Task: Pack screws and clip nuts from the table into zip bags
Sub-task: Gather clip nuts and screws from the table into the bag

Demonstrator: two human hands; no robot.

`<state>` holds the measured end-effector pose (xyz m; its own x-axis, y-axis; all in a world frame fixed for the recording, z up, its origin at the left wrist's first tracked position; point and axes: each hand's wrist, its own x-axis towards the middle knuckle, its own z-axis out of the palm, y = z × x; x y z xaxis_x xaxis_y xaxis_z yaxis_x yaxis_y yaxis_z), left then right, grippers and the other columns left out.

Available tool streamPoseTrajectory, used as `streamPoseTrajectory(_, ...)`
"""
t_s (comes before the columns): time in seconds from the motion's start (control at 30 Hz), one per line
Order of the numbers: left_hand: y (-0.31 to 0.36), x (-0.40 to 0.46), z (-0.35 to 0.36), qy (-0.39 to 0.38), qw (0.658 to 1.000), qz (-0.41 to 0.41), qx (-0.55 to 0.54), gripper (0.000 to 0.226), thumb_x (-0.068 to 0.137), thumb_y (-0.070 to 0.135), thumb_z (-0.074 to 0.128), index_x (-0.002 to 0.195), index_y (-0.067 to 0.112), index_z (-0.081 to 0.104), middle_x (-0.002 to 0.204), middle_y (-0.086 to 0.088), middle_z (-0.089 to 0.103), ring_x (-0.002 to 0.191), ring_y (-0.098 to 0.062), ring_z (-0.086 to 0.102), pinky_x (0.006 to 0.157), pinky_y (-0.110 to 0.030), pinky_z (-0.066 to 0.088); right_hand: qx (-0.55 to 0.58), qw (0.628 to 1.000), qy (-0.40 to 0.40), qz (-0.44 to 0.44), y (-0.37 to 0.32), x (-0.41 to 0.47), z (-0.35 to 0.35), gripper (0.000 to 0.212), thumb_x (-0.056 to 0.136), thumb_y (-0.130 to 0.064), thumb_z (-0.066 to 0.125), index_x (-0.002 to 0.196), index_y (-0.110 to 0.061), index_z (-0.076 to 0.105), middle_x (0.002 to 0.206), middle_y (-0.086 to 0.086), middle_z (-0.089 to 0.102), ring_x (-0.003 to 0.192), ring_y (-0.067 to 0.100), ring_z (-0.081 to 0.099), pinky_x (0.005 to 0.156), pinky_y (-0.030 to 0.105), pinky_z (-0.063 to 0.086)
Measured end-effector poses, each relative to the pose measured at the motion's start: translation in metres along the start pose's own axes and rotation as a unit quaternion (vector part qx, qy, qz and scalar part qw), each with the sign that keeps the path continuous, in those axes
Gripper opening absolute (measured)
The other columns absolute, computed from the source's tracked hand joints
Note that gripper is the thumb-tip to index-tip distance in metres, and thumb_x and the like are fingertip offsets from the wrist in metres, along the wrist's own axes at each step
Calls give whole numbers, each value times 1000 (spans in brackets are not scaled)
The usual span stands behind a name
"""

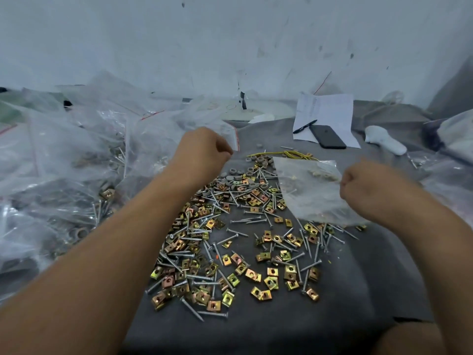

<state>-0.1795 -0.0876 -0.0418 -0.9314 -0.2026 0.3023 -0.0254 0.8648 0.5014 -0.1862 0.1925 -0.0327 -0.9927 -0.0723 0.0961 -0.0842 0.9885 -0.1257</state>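
Screws (245, 221) and brass-coloured clip nuts (271, 281) lie scattered across the middle of the grey-covered worktop (363, 283), some under a clear zip bag (307, 190) held over the heap's right side. The right hand (363, 188) pinches that bag's right edge with curled fingers. The left hand (204, 152) is curled at the heap's far left — whether it grips anything cannot be told. Filled bags (64, 160) crowd the left edge — paper (330, 111), pen (304, 126) and phone (329, 137) sit towards the far right corner.
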Motion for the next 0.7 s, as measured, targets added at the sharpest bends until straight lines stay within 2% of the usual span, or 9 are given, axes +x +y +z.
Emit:
streamPoseTrajectory(0.17, 7, 36, 30, -147, 982, -14, 118, 35, 93, 26, 83, 122, 8, 79, 121, -11, 77, 110, -24, 71, 102, -36, 55, 94, 982, 163, -11, -23, 11, 13, 20, 95, -15, 48, 100, -11, 66, 102, 15, 65, 91, 39, 59, 73, 40, 47)
streamPoseTrajectory(0.27, 4, 44, 42, -144, 975, -20, 169, 38, 89, 32, 86, 112, 2, 77, 111, -14, 76, 109, -29, 69, 97, -40, 57, 135, 975, 178, -21, -35, 32, 22, 22, 96, -15, 47, 105, -10, 66, 107, 14, 65, 90, 35, 55, 72, 37, 39)
streamPoseTrajectory(0.37, 1, 48, 42, -142, 974, -19, 176, 27, 89, 22, 86, 106, 2, 79, 105, -15, 76, 105, -30, 71, 96, -43, 59, 155, 965, 208, -33, -40, 45, 32, 24, 97, -14, 45, 104, -8, 68, 102, 13, 66, 81, 29, 48, 69, 35, 38)
streamPoseTrajectory(0.47, -3, 48, 38, -146, 975, -24, 166, 20, 87, 14, 87, 105, 6, 82, 105, -12, 78, 104, -26, 72, 100, -42, 58, 180, 958, 221, -44, -42, 51, 42, 24, 97, -13, 45, 98, -8, 68, 97, 13, 66, 81, 30, 54, 68, 35, 40)
streamPoseTrajectory(0.53, -6, 45, 33, -140, 984, -43, 102, 16, 83, 12, 90, 98, 12, 84, 95, -6, 79, 91, -18, 73, 92, -34, 60, 197, 954, 218, -57, -45, 52, 48, 23, 98, -13, 45, 93, -8, 67, 96, 11, 65, 80, 27, 52, 68, 34, 38)
streamPoseTrajectory(0.6, -8, 39, 25, -90, 990, -91, -58, 10, 85, 8, 88, 93, 10, 83, 83, -4, 77, 73, -14, 71, 74, -29, 61, 216, 950, 210, -86, -49, 53, 53, 21, 99, -14, 48, 92, -9, 67, 94, 8, 65, 81, 25, 55, 68, 34, 41)
streamPoseTrajectory(0.63, -7, 35, 20, -51, 976, -126, -172, 8, 87, 5, 86, 93, 6, 80, 79, -6, 76, 68, -16, 70, 68, -30, 60, 227, 948, 198, -106, -52, 55, 56, 21, 99, -13, 49, 92, -11, 68, 93, 7, 66, 82, 24, 58, 70, 34, 44)
streamPoseTrajectory(0.67, -6, 33, 16, -16, 940, -167, -297, 5, 90, 2, 81, 93, 2, 77, 76, -8, 74, 65, -17, 69, 65, -32, 59, 238, 946, 178, -129, -55, 59, 59, 20, 100, -12, 50, 94, -12, 69, 95, 5, 67, 84, 22, 59, 71, 33, 45)
streamPoseTrajectory(0.7, -5, 30, 12, 7, 882, -215, -420, 5, 95, -1, 75, 91, 0, 72, 75, -8, 71, 64, -16, 68, 63, -31, 60, 245, 946, 151, -150, -59, 64, 61, 21, 100, -11, 50, 98, -14, 71, 97, 5, 68, 86, 20, 61, 73, 32, 45)
